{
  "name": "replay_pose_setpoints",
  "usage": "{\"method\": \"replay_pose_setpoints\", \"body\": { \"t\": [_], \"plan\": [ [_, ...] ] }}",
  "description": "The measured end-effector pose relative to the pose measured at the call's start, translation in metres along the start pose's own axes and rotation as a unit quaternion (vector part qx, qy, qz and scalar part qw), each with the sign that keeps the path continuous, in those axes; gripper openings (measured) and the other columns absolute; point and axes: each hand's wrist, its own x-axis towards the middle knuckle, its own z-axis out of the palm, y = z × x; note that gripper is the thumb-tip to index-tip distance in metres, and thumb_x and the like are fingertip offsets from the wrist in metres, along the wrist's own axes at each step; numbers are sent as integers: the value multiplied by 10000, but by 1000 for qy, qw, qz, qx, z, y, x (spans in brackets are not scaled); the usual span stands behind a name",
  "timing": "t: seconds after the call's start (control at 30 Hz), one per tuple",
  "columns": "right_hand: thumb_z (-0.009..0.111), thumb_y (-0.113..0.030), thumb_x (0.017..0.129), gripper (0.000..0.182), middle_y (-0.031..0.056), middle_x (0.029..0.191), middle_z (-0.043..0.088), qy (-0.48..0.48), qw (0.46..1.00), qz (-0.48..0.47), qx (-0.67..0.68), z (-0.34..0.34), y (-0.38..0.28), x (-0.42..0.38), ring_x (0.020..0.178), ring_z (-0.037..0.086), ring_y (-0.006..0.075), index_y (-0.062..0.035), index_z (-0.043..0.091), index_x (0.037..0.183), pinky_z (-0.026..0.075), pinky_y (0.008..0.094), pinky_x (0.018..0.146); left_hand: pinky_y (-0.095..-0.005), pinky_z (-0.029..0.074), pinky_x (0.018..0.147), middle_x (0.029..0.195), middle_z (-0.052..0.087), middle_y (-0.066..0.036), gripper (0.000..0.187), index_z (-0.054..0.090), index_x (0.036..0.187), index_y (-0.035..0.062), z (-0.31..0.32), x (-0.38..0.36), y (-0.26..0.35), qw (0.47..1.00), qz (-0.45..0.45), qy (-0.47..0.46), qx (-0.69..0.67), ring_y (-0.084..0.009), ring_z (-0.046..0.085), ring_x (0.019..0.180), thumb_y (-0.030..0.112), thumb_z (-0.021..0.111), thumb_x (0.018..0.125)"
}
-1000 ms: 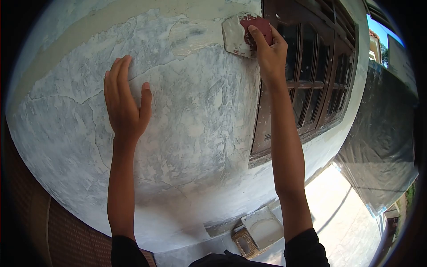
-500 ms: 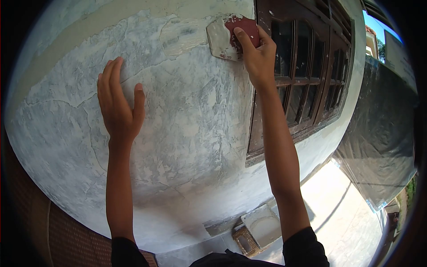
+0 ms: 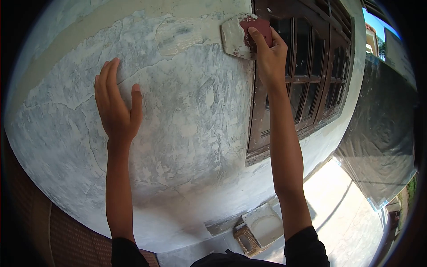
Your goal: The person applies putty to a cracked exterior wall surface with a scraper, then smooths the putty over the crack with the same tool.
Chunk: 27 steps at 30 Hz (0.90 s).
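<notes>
My right hand (image 3: 272,55) grips a red putty scraper (image 3: 257,30), thumb on its near face. Pale putty coats the scraper's left part, which lies over the wall beside the window frame. My left hand (image 3: 116,100) is open at the left, fingers stretched upward and thumb apart, against or very close to the wall; contact is hard to tell. The wall (image 3: 178,115) is patchy grey and white with thin cracks. A cream patch of putty (image 3: 182,35) with ridged marks lies left of the scraper.
A dark brown wooden window (image 3: 307,80) with glass panes is set in the wall at right. Below on the floor are a putty-smeared tray (image 3: 264,224) and a brown woven-looking container (image 3: 243,240). Dark plastic sheeting (image 3: 378,129) hangs at far right.
My right hand and the scraper have shifted right, so the scraper now overlaps the window frame's edge more. My left hand has moved only slightly left.
</notes>
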Motion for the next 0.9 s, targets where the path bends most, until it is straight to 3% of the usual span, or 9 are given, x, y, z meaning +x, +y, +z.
{"method": "replay_pose_setpoints", "body": {
  "t": [0.03, 0.33, 0.53, 0.63, 0.9],
  "plan": [
    [726, -191, 922, 295, 54, 954, 701, 7, 999, -19, -33, 4, 0, -3, 825, 608, 88, 40, 693, 1103, 491, 245, 758, -511, 338, 1141, 1453, 468, -181, 529, 428, 1455, 38, 0, 0, 0, 1000, 1, 1, 1, -364, 433, 1366, 199, 563, 969],
    [721, -152, 925, 301, 76, 1015, 709, 82, 996, 13, 45, -58, 23, 14, 879, 653, 112, 43, 662, 1146, 516, 248, 787, -505, 347, 1134, 1445, 471, -177, 529, 431, 1455, 42, 1, -1, 0, 1000, 2, 4, 3, -364, 439, 1356, 188, 563, 964],
    [733, -123, 911, 291, 90, 1036, 710, 41, 998, -1, 42, -20, -1, 16, 898, 656, 125, 49, 664, 1136, 503, 254, 834, -506, 348, 1133, 1445, 471, -176, 525, 433, 1454, 42, 0, 0, 2, 1000, 0, 3, 4, -364, 446, 1351, 187, 561, 966],
    [721, -173, 922, 264, 38, 946, 702, 27, 999, -27, 23, -10, 3, 17, 818, 600, 65, 28, 692, 1091, 474, 226, 736, -509, 345, 1135, 1446, 471, -176, 525, 433, 1454, 42, 0, 0, 1, 1000, 2, 4, 1, -365, 442, 1356, 188, 562, 967],
    [723, -131, 916, 291, 80, 1024, 713, 68, 997, 11, 36, -49, 11, 32, 866, 691, 139, 42, 660, 1142, 559, 274, 773, -507, 337, 1135, 1443, 477, -178, 530, 433, 1452, 36, 0, -1, 1, 1000, 3, 3, 5, -364, 444, 1353, 183, 569, 961]
  ]
}}
